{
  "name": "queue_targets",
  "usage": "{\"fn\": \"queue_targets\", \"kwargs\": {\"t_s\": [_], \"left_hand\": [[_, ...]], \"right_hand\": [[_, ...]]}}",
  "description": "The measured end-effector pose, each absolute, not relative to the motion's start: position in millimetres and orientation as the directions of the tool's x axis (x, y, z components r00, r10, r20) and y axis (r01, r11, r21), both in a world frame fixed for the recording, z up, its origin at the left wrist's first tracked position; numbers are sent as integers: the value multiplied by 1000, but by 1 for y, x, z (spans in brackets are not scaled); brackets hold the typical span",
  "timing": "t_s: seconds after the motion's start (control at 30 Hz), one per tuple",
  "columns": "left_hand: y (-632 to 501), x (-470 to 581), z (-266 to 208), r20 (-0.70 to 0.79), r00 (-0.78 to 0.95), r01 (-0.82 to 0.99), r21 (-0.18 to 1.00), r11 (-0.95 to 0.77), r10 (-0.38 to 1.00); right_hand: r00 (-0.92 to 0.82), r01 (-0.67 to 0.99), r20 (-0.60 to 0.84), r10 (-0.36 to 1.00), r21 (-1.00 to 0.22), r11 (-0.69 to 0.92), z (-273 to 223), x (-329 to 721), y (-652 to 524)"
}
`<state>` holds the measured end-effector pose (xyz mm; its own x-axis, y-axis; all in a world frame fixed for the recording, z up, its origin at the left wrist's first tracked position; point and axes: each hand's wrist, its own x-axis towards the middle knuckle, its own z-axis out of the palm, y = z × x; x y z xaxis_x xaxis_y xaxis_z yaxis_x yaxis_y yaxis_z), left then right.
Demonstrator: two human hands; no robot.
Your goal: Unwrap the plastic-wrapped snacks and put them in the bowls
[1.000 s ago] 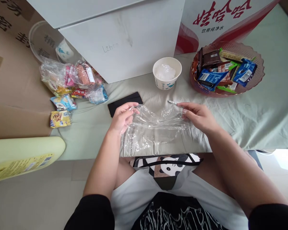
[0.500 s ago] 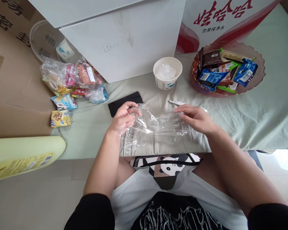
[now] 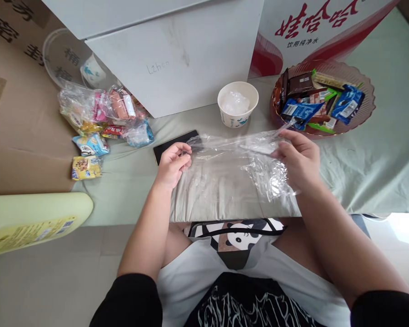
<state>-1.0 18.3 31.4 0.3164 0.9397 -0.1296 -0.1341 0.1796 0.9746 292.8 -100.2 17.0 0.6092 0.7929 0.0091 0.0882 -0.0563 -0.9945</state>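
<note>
A clear, crinkled plastic bag (image 3: pixel 221 144) is stretched between my two hands above the cloth-covered surface. My left hand (image 3: pixel 173 165) pinches its left end, close to a black phone (image 3: pixel 172 144) lying flat. At the other end, my right hand (image 3: pixel 300 156) is closed on the bag's right edge, and a bunched part of the plastic hangs below the fingers. Behind the bag, a white utility knife (image 3: pixel 259 146) shows only in part through the film. Beyond stands a paper bowl (image 3: pixel 237 105) with crumpled clear plastic (image 3: pixel 236 102) inside.
A pink scalloped bowl (image 3: pixel 364 102) full of wrapped snacks stands at the right. Packaged snacks (image 3: pixel 92 144) lie by the cardboard box (image 3: pixel 27 141) at the left. White cartons (image 3: pixel 191 63) close off the back. A pale green container (image 3: pixel 37 218) is at the left edge.
My right hand has moved right and slightly up, closing on the plastic and pulling the bag wider. My left hand has stayed nearly in place, its fingers now pinched together.
</note>
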Motion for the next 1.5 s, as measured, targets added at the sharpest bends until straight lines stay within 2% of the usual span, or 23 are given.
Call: {"fn": "queue_targets", "kwargs": {"t_s": [0.13, 0.3, 0.53, 0.63, 0.83, 1.03, 1.1, 1.23, 1.3, 1.37, 1.5], "left_hand": [[19, 1, 29, -115, 287, -180, 969, 172, 951], [19, 0, 30, -160, 272, -157, 965, 208, 949], [13, -7, 36, -273, 511, -17, 945, 326, 815], [13, -8, 34, -247, 532, -21, 952, 304, 810], [17, -8, 29, -186, 407, -68, 970, 233, 894], [21, -9, 22, -131, 336, -29, 988, 150, 933], [22, -10, 20, -112, 307, -20, 992, 124, 945], [25, -14, 17, -92, 284, -56, 992, 113, 954], [24, -16, 18, -121, 331, -81, 984, 156, 936], [22, -19, 20, -186, 415, -69, 970, 235, 891], [18, -25, 28, -352, 556, 79, 924, 374, 753]], "right_hand": [[594, 78, -73, 801, -986, -148, 21, 295, -99], [490, 25, -105, 865, -991, -135, 23, 289, -100], [288, -3, -216, 933, -974, -225, 26, 285, -104], [315, 0, -193, 929, -979, -203, 26, 286, -103], [480, -9, -104, 871, -994, -113, 21, 287, -99], [584, -94, -135, 800, -991, -99, 20, 289, -98], [568, -87, -141, 811, -990, -111, 21, 289, -100], [386, -57, -162, 908, -987, -152, 22, 287, -105], [353, -28, -137, 926, -990, -136, 23, 286, -106], [397, 0, -73, 915, -997, -80, 23, 286, -106], [507, 48, 37, 861, -999, 14, 22, 287, -104]]}}
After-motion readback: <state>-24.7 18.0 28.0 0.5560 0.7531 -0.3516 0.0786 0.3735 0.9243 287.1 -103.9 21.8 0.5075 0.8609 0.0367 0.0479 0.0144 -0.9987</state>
